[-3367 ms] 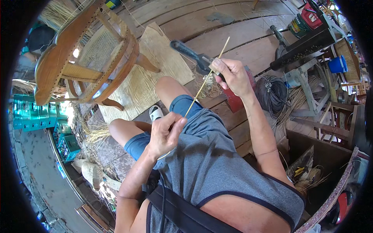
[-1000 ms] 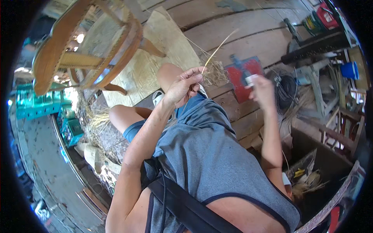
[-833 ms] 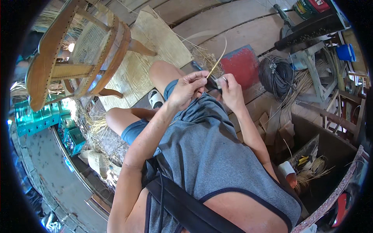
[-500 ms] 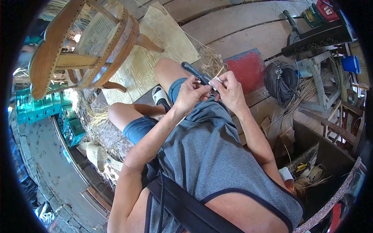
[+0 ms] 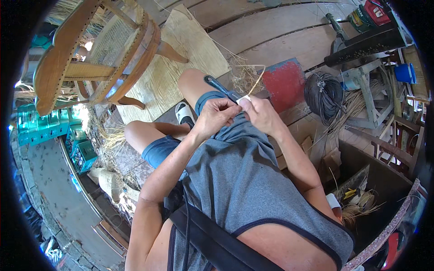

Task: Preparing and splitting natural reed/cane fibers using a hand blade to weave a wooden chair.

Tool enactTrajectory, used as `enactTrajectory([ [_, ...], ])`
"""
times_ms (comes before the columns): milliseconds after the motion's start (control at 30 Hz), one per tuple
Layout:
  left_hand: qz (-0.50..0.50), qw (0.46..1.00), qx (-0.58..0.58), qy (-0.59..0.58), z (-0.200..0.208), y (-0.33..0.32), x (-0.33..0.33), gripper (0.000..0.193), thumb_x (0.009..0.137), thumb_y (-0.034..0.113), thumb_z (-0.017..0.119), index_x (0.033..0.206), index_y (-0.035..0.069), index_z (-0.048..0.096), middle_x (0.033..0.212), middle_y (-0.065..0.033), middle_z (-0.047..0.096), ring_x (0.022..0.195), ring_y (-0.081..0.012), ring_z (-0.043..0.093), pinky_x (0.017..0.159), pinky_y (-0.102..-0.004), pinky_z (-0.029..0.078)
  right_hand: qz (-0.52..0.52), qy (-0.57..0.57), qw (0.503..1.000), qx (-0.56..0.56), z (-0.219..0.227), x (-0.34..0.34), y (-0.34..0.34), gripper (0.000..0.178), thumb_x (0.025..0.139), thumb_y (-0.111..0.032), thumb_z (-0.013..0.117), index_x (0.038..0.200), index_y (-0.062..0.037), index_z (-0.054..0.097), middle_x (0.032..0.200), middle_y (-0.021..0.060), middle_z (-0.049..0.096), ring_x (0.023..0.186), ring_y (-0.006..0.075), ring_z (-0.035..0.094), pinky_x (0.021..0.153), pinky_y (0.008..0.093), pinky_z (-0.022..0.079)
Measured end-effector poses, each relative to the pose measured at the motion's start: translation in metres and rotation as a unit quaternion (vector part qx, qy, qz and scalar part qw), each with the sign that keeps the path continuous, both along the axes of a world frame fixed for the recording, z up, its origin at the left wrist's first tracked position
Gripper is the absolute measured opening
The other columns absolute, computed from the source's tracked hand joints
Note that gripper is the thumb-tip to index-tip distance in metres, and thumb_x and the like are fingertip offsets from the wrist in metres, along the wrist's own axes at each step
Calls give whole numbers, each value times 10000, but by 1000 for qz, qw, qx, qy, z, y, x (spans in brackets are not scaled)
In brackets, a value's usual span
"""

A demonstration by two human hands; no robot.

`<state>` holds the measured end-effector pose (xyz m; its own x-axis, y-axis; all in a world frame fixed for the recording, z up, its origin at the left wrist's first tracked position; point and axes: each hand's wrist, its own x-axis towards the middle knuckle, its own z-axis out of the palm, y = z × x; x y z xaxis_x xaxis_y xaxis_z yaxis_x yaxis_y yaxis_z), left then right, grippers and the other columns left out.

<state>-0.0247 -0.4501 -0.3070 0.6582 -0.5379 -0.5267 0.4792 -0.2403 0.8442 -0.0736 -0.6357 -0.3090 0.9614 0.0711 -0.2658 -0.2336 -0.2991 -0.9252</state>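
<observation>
Hands meet over the lap, just above the raised knee. Left hand (image 5: 217,116) is closed on a dark-handled tool (image 5: 220,88) that lies along the thigh. Right hand (image 5: 260,114) pinches a thin cane strip (image 5: 257,82) between its fingertips; the strip rises toward a red mat (image 5: 284,83) on the plank floor (image 5: 280,27). A wooden chair (image 5: 97,54) stands tilted at the left.

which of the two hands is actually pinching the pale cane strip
The right hand: its fingertips pinch the lower end of the pale cane strip. The left hand grips the dark-handled tool instead.
</observation>
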Motion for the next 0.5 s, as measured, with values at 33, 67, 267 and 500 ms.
enactTrajectory([
  [33,-12,1000,2,-17,-1,1,-1,142,935,191,636,893,62,676,740,38,603,639,-23,530,563,-184,448,-5,-37,999,-36,-6,-2,3,384,995,-323,475,870,23,588,618,150,586,580,301,611,546,407,458],
  [67,-12,1000,2,-17,-3,2,-2,142,935,191,636,893,62,676,740,38,603,639,-23,530,563,-184,448,-10,-74,995,-70,-7,-3,6,367,991,-307,484,873,24,590,648,190,600,607,353,626,557,426,462],
  [267,-15,956,32,-290,13,-3,-9,172,943,153,612,882,-8,627,707,22,562,673,-38,469,590,-228,393,-68,-130,989,-38,6,4,7,356,986,-282,501,824,19,600,639,198,586,577,341,603,528,411,446],
  [500,-31,963,39,-263,45,30,-34,135,924,129,620,898,-3,636,663,-33,554,603,-82,486,554,-258,420,-101,-90,991,21,19,18,-42,381,1011,-323,473,815,-24,605,571,-12,501,450,51,441,411,223,335],
])
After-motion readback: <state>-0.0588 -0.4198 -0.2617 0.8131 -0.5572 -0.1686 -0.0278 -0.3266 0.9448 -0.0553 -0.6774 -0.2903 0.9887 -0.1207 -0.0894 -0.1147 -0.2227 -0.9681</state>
